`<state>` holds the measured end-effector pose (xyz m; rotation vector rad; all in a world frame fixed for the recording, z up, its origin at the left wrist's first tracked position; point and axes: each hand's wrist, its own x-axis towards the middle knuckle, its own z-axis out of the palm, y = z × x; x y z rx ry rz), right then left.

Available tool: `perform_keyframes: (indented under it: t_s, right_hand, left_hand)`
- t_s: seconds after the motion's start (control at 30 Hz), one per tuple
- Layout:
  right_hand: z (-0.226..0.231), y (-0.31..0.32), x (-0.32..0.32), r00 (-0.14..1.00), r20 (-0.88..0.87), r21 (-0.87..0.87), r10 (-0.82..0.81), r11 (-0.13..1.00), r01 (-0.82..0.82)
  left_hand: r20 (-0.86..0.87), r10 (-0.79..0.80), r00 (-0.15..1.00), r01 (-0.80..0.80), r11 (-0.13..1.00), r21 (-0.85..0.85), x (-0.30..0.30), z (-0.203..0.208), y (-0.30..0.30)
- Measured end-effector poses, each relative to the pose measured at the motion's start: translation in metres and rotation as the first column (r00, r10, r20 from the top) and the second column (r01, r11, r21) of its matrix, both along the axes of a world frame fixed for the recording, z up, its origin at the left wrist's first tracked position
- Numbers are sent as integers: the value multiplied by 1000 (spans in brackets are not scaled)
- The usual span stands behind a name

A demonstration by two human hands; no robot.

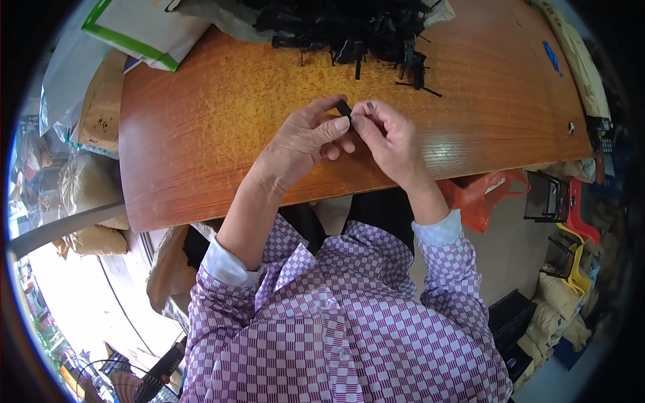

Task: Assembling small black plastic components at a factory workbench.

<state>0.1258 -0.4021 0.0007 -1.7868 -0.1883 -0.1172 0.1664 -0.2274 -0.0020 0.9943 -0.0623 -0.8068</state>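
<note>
Both my hands meet above the middle of a worn wooden table (222, 134). Between the thumb and fingers of my left hand (302, 138) is a small flat black strip (343, 108); its exact kind is too small to tell. My right hand (393, 138) pinches at the strip's near end, thumb against forefinger. A small greyish bit shows by the right forefinger. Beyond my hands lies a heap of similar-looking black pieces (349, 33) with thin ends sticking out, spread on clear plastic.
A green-edged white board or box (131, 43) sits at the far left corner. Toward the right edge lies a small blue item (552, 58). An orange-red plastic bag (480, 201) hangs below the table edge. Yellow (574, 262) and red chairs stand at right.
</note>
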Motion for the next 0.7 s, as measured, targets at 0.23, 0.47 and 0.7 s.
perform_keyframes:
  t_s: [0.23, 0.47, 0.7]
  right_hand:
    - [-3, 35, -28, 995, -94, 83, 12, 997, -4]
    - [11, 55, -35, 965, -252, 78, 79, 995, -61]
    - [15, 71, -32, 973, -167, -148, 158, 972, -183]
  left_hand:
    - [93, 173, 981, -178, 983, 53, -36, 1, 22]
    - [297, 342, 892, -396, 907, 143, -55, 2, 38]
    - [609, 177, 773, -440, 841, 314, -62, -4, 54]
